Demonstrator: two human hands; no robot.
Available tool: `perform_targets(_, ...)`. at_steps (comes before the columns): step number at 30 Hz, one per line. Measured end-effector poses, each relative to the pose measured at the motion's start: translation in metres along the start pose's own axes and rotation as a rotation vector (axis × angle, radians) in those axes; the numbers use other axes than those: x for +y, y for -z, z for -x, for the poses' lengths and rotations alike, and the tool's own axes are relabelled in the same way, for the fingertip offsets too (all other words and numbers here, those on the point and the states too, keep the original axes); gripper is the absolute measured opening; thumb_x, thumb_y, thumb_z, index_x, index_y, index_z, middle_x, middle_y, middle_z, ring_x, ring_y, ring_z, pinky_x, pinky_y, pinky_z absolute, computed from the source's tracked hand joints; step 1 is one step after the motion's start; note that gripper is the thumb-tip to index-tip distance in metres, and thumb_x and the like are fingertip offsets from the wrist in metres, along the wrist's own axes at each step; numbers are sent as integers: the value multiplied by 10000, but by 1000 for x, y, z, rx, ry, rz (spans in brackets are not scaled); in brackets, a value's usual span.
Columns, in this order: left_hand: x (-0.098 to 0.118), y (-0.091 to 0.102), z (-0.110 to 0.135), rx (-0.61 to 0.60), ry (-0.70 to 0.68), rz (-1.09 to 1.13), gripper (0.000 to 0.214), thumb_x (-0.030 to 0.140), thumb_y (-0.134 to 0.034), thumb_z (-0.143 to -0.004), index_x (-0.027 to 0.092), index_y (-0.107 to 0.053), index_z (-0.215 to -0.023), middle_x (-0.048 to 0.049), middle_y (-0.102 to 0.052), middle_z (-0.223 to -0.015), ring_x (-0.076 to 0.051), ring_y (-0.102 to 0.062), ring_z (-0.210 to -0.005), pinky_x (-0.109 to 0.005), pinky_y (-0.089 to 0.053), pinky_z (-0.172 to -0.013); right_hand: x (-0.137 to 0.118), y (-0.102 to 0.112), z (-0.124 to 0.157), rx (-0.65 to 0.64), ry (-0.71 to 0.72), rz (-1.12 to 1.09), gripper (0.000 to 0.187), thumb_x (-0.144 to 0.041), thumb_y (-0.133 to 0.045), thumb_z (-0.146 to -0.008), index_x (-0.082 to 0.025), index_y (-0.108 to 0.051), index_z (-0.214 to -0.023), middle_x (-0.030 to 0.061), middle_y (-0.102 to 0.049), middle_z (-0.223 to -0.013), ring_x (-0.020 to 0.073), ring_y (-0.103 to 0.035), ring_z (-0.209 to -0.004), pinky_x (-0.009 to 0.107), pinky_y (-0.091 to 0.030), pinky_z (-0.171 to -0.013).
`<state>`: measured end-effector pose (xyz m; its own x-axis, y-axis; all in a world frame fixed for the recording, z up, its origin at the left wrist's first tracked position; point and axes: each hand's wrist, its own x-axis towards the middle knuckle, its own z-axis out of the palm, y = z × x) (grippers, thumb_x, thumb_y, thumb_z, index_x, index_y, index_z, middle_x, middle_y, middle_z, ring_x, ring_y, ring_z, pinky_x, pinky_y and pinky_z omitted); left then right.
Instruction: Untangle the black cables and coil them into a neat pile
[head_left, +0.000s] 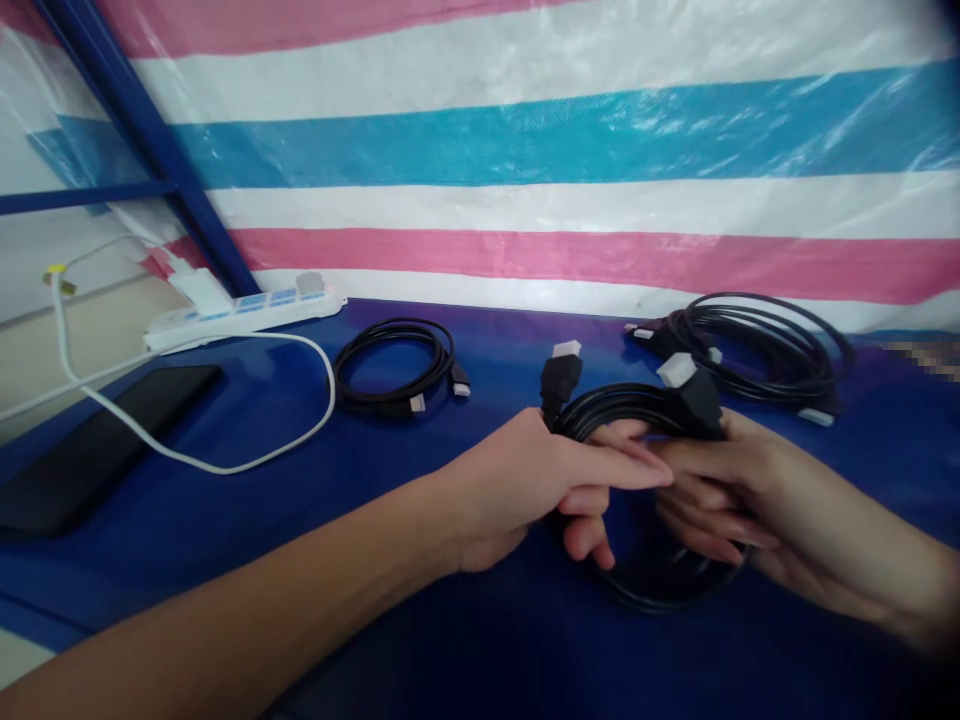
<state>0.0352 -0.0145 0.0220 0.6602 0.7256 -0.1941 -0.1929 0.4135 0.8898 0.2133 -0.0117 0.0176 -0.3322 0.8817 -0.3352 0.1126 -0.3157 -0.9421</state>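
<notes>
Both hands (525, 480) (735, 490) clasped around one of three coiled black cables (660, 590)

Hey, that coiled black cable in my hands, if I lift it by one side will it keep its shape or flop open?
The black cable is loosely looped with no tie visible, so it would probably sag and spread. Its two plugs stick up free, so they would likely swing. With both the left hand and right hand gripping, it should hold together.

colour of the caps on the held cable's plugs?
White caps on black plugs, head view.
</notes>
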Motion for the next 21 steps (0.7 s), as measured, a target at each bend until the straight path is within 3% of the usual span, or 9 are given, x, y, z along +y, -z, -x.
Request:
perform_targets(4,4,3,4,-163,51,-19,71,201,-591,-808,152,-633,-782,124,-239,-375,-24,-261,-323,-177,-413,-479,-1,-2,3,-8,17,23,292,-282,-636,-618,-191,-463,-401,-64,-281,-338,62,-267,-300,188,-257,-300)
perform_targets(7,6,5,7,-254,57,17,141,204,-541,-836,138,-653,-780,121,-208,-368,-23,-194,-316,-166,-344,-431,-5,-1,9,-87,75,42,235,-324,-676,-644,-203,-601,-458,-55,-340,-321,64,-286,-282,200,-318,-314)
perform_targets(12,10,2,9,-179,-44,53,113,216,-595,-810,131,-637,-748,119,-204,-362,-22,-170,-317,-161,-247,-363,-7,5,15,-313,72,-166,102,-313,-677,-722,-223,-717,-694,-93,-267,-347,64,-293,-295,218,-431,-389)
perform_targets(14,10,1,7,-127,-133,87,90,191,-591,-817,129,-643,-777,119,-211,-377,-14,-182,-314,-146,-257,-357,-7,0,17,-250,148,-264,103,-296,-649,-761,-224,-715,-729,-97,-232,-365,55,-246,-291,194,-407,-363)
perform_targets(18,3,-4,-2,-36,-277,252,68,148,-634,-783,143,-643,-850,104,-340,-454,-5,-352,-341,-120,-353,-385,-10,-12,23,30,332,-409,136,-298,-601,-819,-228,-702,-761,-102,-165,-407,37,-102,-270,151,-308,-265)
perform_targets(21,-3,-7,-7,-105,-274,348,52,153,-633,-787,154,-621,-838,86,-474,-510,-42,-550,-439,-185,-524,-554,-12,-12,22,70,333,-465,180,-370,-596,-833,-238,-697,-765,-103,-184,-403,30,-99,-255,137,-305,-245)
